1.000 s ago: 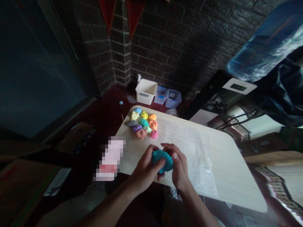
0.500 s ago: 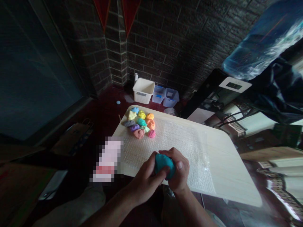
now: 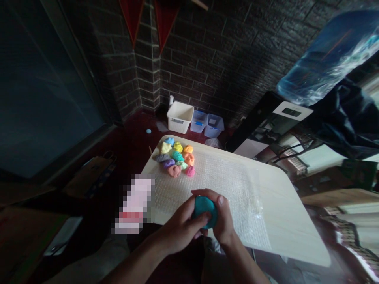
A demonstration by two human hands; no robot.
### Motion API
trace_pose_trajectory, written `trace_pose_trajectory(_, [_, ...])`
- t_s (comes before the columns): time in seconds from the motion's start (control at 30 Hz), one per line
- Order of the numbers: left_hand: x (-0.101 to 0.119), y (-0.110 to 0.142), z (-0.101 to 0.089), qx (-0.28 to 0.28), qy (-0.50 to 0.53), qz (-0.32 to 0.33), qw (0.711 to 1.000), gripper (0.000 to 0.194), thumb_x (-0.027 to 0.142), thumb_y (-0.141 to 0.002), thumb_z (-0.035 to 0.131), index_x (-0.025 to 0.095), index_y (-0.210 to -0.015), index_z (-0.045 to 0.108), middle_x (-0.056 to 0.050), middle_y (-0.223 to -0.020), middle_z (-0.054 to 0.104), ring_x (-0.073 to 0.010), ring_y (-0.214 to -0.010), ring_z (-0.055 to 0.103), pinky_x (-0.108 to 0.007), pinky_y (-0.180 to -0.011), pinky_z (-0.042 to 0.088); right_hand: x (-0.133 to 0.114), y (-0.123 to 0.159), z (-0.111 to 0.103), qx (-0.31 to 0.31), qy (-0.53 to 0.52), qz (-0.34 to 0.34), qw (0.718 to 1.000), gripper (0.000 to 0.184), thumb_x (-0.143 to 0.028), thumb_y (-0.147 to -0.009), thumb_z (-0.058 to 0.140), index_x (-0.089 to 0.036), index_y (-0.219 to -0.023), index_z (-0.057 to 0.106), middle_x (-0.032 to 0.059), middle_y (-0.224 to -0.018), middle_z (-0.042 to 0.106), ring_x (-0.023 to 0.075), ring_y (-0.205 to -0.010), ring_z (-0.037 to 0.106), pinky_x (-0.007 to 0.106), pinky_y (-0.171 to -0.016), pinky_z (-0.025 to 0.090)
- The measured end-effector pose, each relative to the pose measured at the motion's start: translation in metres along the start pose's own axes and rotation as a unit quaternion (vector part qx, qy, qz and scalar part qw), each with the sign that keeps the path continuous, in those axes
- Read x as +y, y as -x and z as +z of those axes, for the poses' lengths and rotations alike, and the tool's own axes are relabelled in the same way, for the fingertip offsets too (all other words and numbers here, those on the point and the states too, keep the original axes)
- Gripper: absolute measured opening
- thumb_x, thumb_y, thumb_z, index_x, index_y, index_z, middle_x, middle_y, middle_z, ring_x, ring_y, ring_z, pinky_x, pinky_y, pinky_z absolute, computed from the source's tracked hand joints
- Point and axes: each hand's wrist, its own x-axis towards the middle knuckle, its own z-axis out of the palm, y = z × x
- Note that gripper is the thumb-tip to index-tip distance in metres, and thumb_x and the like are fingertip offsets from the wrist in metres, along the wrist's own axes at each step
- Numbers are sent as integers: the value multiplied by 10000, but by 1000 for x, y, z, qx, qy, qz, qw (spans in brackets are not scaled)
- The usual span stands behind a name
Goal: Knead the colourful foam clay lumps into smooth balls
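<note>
A rounded teal lump of modelling clay point(image 3: 205, 209) is cupped between both palms, above the near edge of the table. My left hand point(image 3: 185, 221) wraps its left side, with the thumb pressed on its front. Around the right and top of the lump, my right hand point(image 3: 223, 215) curls its fingers, some of them hidden behind it. Beyond the hands, at the far left of the table, several coloured clay lumps lie in a cluster, among them a pink lump point(image 3: 190, 170), a brownish-pink lump point(image 3: 174, 170) and a green lump point(image 3: 178, 156).
Bubble wrap point(image 3: 219, 179) covers the middle of the pale table point(image 3: 284, 209). On the floor behind it stand a white basket point(image 3: 180, 118) and two clear plastic bins point(image 3: 213, 125). A water dispenser point(image 3: 291, 111) with a blue bottle is at the right. A blurred-out patch point(image 3: 137, 201) hides something at the left.
The fingers of my right hand have shifted over the teal clay, and the lump has turned a little between the palms. The view has tilted slightly upward.
</note>
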Motion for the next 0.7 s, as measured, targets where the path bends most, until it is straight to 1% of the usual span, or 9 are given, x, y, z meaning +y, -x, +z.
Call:
trace_pose_trajectory(0.1, [2, 0, 1, -8, 5, -3, 1000, 398, 483, -939, 689, 198, -1194, 580, 1, -821, 603, -109, -615, 583, -228, -521, 376, -2, 2, 1, -27, -28, 68, 997, 813, -789, -988, 303, -159, -1303, 710, 68, -706, 715, 180, -417, 642, 264, -362, 492])
trace_pose_trajectory(0.17, [4, 1, 2, -3, 3, -12, 1000, 386, 473, -925, 694, 192, -1162, 579, 1, -802, 616, -105, -610, 585, -213, -514, 374, -4, 0, 0, -51, -33, 76, 995, 811, -796, -983, 328, -169, -1365, 672, 53, -714, 698, 177, -428, 644, 264, -375, 498])
trace_pose_trajectory(0.23, [5, 0, 3, 21, 0, -30, 999, 366, 469, -921, 685, 186, -1127, 579, 8, -771, 620, -90, -577, 563, -196, -501, 365, -4, -6, -2, -66, -45, 59, 995, 809, -799, -985, 326, -181, -1387, 660, 36, -751, 660, 169, -458, 635, 267, -398, 498])
trace_pose_trajectory(0.33, [4, -2, 2, 66, 11, -62, 996, 351, 484, -910, 665, 185, -1067, 573, 19, -726, 610, -86, -542, 555, -174, -459, 336, -5, -14, -7, -43, -40, -5, 998, 828, -805, -991, 279, -183, -1310, 723, 24, -783, 579, 174, -598, 613, 283, -513, 515])
trace_pose_trajectory(0.43, [4, -4, 0, 67, 9, -79, 995, 363, 500, -894, 671, 183, -1047, 583, 30, -691, 590, -90, -521, 555, -157, -421, 324, -7, -17, -10, -7, 43, -56, 998, 794, -762, -1019, 298, -170, -1199, 795, 13, -693, 522, 181, -651, 556, 292, -609, 485])
trace_pose_trajectory(0.5, [4, -4, 0, 50, -6, -81, 995, 407, 536, -912, 656, 184, -1110, 608, 28, -702, 597, -82, -495, 536, -149, -398, 321, -9, -15, -9, 8, 88, -63, 994, 743, -705, -1046, 333, -157, -1060, 835, 25, -655, 554, 186, -645, 572, 305, -643, 485])
trace_pose_trajectory(0.57, [5, -4, 2, 46, -18, -71, 996, 466, 583, -938, 630, 195, -1197, 623, 25, -730, 603, -70, -476, 511, -142, -380, 313, -9, -13, -7, 21, 98, -65, 993, 722, -664, -1061, 350, -148, -918, 836, 56, -669, 628, 201, -668, 625, 317, -671, 503])
trace_pose_trajectory(0.63, [5, -3, 3, 60, -25, -58, 996, 513, 617, -946, 622, 208, -1256, 628, 32, -726, 588, -62, -463, 488, -134, -370, 301, -8, -10, -6, 15, 86, -67, 994, 715, -668, -1055, 359, -147, -890, 820, 86, -730, 692, 219, -710, 665, 316, -667, 519])
trace_pose_trajectory(0.7, [4, -3, 4, 72, -27, -54, 996, 554, 644, -937, 632, 205, -1274, 633, 47, -682, 554, -62, -448, 470, -130, -357, 284, -5, -9, -6, -5, 68, -63, 996, 722, -708, -1034, 360, -149, -939, 808, 96, -776, 718, 225, -721, 674, 305, -626, 522])
